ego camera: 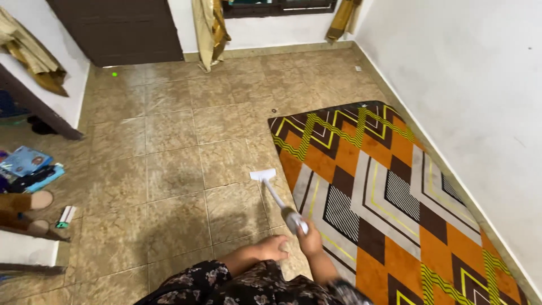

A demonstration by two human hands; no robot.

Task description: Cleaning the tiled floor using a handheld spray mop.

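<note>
Right hand [310, 238] fingers grip one white scraper [275, 194]; left hand [273, 247] loosely curled, empty.

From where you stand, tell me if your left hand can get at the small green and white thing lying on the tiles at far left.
Probably not: the left hand rests close to the body, and the small green and white thing lies far off across bare tiles. Nothing blocks it.

rug [395, 186]: orange, brown, yellow zigzags; floor [169, 152]: beige tiles; tool [276, 195]: white

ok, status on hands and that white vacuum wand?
Right hand grips white handheld vacuum, nozzle on tile floor. Left hand free, fingers curled. Patterned rug beside nozzle.
</note>
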